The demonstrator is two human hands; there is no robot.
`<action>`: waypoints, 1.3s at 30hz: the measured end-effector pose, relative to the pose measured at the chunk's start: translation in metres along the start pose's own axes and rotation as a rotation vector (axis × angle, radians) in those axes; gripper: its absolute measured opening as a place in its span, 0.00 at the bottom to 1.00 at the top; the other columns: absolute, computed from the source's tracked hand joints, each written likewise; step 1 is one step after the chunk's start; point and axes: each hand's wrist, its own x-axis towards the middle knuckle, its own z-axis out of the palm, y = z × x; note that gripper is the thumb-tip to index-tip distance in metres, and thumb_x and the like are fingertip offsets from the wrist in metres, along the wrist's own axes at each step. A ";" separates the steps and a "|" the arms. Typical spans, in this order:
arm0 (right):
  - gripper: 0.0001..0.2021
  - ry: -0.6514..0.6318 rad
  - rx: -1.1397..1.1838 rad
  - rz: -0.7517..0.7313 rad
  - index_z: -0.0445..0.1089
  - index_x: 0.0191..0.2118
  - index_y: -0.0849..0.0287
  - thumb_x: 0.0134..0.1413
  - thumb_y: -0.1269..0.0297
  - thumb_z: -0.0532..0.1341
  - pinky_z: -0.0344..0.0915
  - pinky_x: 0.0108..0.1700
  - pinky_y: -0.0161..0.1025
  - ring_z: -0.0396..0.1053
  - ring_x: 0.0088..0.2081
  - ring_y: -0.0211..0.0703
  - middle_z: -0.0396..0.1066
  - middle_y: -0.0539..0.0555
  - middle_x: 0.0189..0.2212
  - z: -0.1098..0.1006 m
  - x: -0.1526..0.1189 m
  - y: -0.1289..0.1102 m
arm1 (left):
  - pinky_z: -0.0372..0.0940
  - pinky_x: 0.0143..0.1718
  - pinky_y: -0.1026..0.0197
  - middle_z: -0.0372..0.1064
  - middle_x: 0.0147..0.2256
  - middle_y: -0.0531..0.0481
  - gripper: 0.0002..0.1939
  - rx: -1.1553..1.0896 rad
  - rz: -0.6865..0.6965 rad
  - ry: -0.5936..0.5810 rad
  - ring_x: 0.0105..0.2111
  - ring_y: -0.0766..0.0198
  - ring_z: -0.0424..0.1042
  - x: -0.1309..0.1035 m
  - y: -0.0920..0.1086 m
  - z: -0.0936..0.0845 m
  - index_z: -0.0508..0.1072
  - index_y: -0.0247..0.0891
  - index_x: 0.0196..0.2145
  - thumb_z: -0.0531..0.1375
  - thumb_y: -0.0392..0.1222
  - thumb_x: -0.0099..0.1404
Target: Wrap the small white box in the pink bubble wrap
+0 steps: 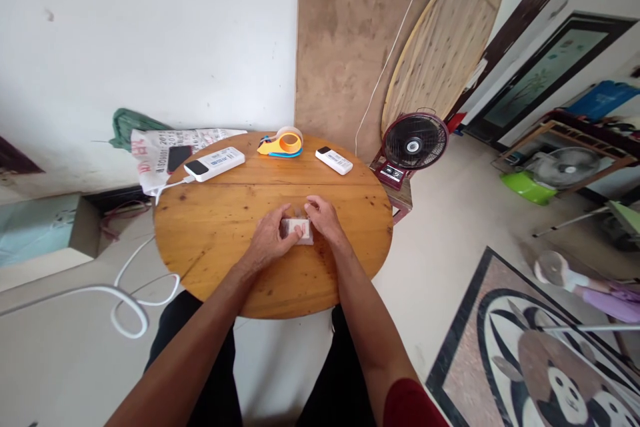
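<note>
A small, pale box [303,229] with reddish marks lies on the round wooden table [200,247], near its middle. My left hand [270,233] grips the box from the left, with the thumb laid across its top and the fingers along the far side. At the box's far right corner, my right hand [323,217] has its fingers curled and drawn together. Whatever those fingertips pinch is too small to tell. Between the two hands, a faint greyish patch shows at the box's far edge, too blurred to name.
Along the table's far side are a white device with a cable [215,164], a yellow-and-blue tape dispenser [280,144] and a second white device [334,161]. A dark phone-like slab [179,159] lies at the far left. A fan [414,145] stands right of the table.
</note>
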 end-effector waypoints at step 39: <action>0.17 -0.023 -0.154 -0.550 0.73 0.50 0.56 0.58 0.74 0.55 0.59 0.58 0.45 0.71 0.51 0.44 0.78 0.54 0.44 -0.013 -0.022 -0.022 | 0.64 0.34 0.60 0.66 0.30 0.53 0.16 -0.249 -0.065 0.116 0.29 0.64 0.65 0.012 -0.002 0.005 0.67 0.40 0.39 0.60 0.53 0.59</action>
